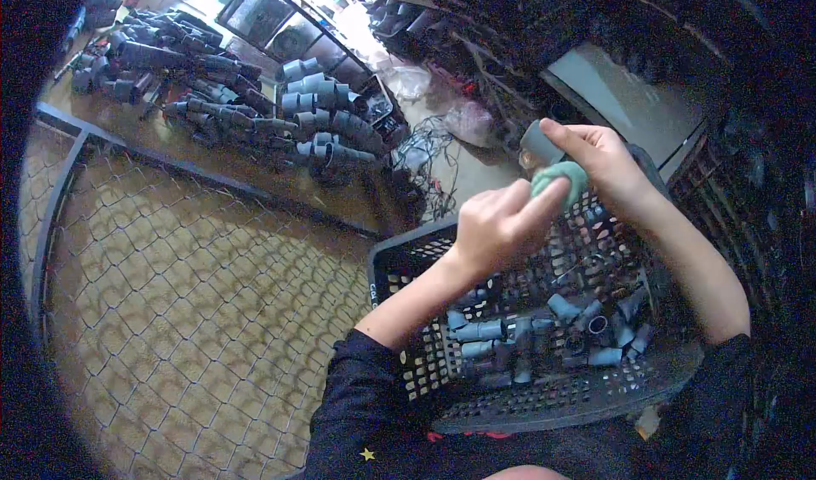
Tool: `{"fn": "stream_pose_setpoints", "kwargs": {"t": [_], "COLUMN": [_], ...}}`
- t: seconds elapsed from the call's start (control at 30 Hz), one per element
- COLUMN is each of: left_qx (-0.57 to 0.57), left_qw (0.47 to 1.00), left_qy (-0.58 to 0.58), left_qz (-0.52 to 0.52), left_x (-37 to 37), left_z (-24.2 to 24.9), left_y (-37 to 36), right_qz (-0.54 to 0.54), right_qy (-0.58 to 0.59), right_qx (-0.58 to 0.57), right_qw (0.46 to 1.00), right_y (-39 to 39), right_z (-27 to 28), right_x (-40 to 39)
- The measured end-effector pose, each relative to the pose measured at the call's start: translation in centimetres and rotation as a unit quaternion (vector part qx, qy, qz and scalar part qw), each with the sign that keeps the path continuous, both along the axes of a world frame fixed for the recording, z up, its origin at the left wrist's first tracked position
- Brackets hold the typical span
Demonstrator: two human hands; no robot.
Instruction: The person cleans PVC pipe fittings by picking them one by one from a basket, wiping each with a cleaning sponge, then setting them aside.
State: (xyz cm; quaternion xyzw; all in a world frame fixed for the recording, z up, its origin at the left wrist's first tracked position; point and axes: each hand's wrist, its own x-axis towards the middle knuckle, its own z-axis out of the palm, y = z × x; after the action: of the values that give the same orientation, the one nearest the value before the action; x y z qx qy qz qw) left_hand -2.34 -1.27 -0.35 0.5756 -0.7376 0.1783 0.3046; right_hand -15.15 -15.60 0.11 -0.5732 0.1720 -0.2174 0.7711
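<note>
Matt grey plastic pipe fittings [544,331] are held in a perforated black plastic crate [408,263], beside rough wire mesh [187,285].

floor: pale concrete floor [476,170], strewn with dark tangled wires [429,144] | left: rusty chain-link wire mesh panel [187,285] in a dark metal frame | beyond: long brown wooden bench [255,178] heaped with grey plastic pipe fittings [314,98] | light: bright daylight at top

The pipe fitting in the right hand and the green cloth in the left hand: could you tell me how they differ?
The pipe fitting is grey and rigid, pinched by the right hand; the green cloth is soft and bunched, pressed against it by the left hand. The fitting sits higher. Both are held above the black crate.
</note>
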Motion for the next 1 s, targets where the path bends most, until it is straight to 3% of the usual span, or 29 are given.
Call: {"fn": "stream_pose_setpoints", "kwargs": {"t": [0.1,0.17,0.27,0.37,0.47,0.57,0.63,0.77,0.9,1.0], "left_qx": [-0.025,-0.055,-0.017,0.024,-0.028,-0.017,-0.027,-0.008,-0.081,-0.064], "left_qw": [0.999,0.988,0.998,0.999,0.995,0.999,0.997,0.997,0.994,0.997], "left_qy": [0.017,0.142,0.053,-0.032,0.068,0.02,-0.071,0.037,0.07,0.043], "left_qz": [0.027,0.024,0.021,0.013,0.074,0.024,-0.001,0.066,-0.018,0.009], "left_x": [1.5,1.9,1.3,0.8,1.9,1.1,0.0,2.0,1.9,2.5], "left_z": [0.1,-0.7,-0.4,1.0,0.3,-0.3,-0.3,0.4,-0.9,-0.8], "left_y": [-0.3,-0.8,0.0,0.2,-1.3,-0.8,-0.4,-1.3,-1.7,-1.6], "right_qz": [-0.01,-0.028,-0.06,-0.014,-0.041,-0.049,-0.08,-0.1,-0.083,-0.054], "right_qy": [-0.011,0.008,0.008,0.022,-0.003,-0.01,-0.014,-0.012,0.043,0.056], "right_qx": [0.031,0.024,-0.036,0.006,0.003,0.006,0.017,0.042,0.072,0.047], "right_qw": [0.999,0.999,0.997,1.0,0.999,0.999,0.997,0.994,0.993,0.996], "right_y": [0.5,0.6,0.9,0.3,0.8,0.6,1.0,1.5,1.9,1.9], "right_z": [1.0,0.7,0.2,-0.3,-0.7,-1.2,-1.4,-0.3,1.0,1.0], "right_x": [-0.2,-0.1,-0.1,-0.3,-0.5,-0.6,-0.4,-0.5,-1.0,-1.2]}}
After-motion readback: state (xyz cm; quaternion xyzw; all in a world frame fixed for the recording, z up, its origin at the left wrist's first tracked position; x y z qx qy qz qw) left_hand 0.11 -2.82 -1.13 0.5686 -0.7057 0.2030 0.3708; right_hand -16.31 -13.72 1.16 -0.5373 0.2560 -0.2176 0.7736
